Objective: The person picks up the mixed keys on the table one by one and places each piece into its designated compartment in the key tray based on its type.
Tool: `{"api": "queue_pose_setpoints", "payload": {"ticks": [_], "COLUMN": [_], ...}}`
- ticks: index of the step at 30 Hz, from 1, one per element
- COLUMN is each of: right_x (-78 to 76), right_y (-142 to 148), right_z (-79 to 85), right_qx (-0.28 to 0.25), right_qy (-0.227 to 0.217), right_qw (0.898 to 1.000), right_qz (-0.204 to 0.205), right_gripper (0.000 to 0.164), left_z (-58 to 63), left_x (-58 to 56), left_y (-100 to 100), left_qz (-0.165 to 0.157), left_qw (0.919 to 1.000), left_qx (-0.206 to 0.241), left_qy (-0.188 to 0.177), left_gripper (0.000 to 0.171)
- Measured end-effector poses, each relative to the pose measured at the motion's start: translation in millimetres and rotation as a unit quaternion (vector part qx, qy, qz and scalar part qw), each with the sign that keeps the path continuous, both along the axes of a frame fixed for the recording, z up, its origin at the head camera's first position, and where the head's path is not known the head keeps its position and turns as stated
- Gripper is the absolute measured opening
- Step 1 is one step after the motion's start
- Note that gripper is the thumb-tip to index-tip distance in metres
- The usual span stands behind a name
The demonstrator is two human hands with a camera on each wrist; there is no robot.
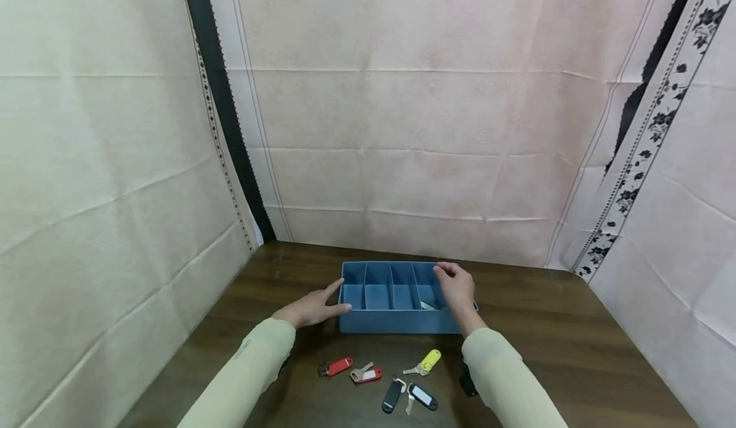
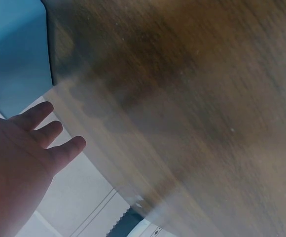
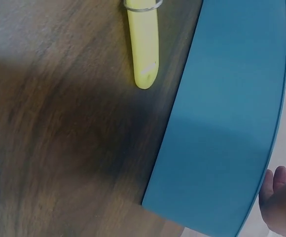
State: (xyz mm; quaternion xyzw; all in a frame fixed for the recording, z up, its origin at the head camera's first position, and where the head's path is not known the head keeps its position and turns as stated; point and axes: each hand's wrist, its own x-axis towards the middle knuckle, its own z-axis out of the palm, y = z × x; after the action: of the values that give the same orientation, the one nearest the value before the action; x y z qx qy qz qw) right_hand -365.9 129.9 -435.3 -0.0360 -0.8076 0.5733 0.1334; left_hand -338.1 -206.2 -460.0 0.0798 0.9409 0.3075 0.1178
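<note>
Left hand [image 1: 314, 308], fingers spread straight, is resting against blue rectangular plastic divided tray [image 1: 397, 322] on brown wooden table [image 1: 575, 351], probably steadying it. Right hand [image 1: 458, 289] is hovering by rightmost compartment [image 1: 427, 292]; can't tell if fingers are pinching anything.

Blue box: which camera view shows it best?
The head view, since the blue box shows there whole, with its compartments seen from above. The left wrist view catches only part of its outside, cut off at the picture's edge; the right wrist view shows a larger stretch of outside, also cut off, with the inside hidden.
</note>
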Motion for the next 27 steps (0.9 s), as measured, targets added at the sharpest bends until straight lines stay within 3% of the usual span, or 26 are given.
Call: {"api": "queue_pose_setpoints", "payload": {"ticks": [17,27], "right_x": [5.6,17.0], "right_y": [7.7,17.9], "right_z": [1.9,3.5], "right_qx": [-0.016,-0.024], "right_qy": [0.011,0.005], "right_qw": [0.999,0.999], "right_qz": [0.026,0.037], "right_gripper": [0.036,0.036], "left_z": [-0.9,0.0], "left_x": [-3.5,-1.2], "left_y": [-1.9,0.7], "left_qz": [0.002,-0.003], "left_qw": [1.0,1.0], "left_qx": [-0.005,-0.003], "left_qy": [0.002,-0.004], "left_gripper": [0.096,0.096]}}
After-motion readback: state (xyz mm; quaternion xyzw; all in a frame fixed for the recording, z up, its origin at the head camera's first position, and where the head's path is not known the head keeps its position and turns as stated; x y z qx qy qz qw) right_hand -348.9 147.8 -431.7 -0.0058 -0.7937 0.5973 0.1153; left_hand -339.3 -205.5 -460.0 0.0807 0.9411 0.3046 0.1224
